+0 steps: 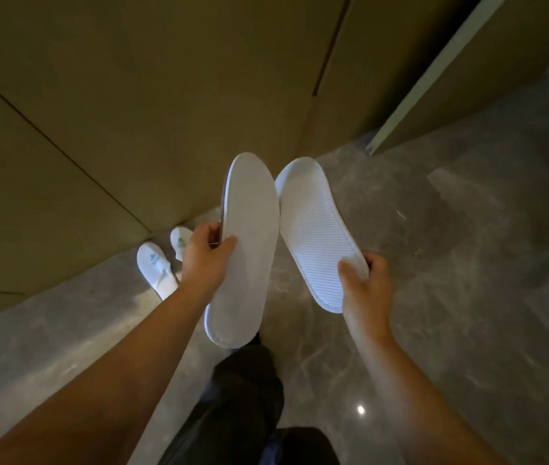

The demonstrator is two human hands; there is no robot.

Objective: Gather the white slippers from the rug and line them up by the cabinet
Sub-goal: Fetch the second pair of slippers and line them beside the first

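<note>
Two slippers held soles up, left hand and right hand; flip, set beside floor pair at cabinet.

The left hand and its forearm hide most of the farther floor slipper; the logo on the nearer floor slipper is too small to read.

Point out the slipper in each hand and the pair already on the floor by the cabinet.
Left-hand slipper [244, 250], head view, middle of its smooth sole.
Right-hand slipper [313, 229], head view, middle of its ribbed sole.
Floor pair [155, 266], head view, upper of the nearer slipper.
</note>
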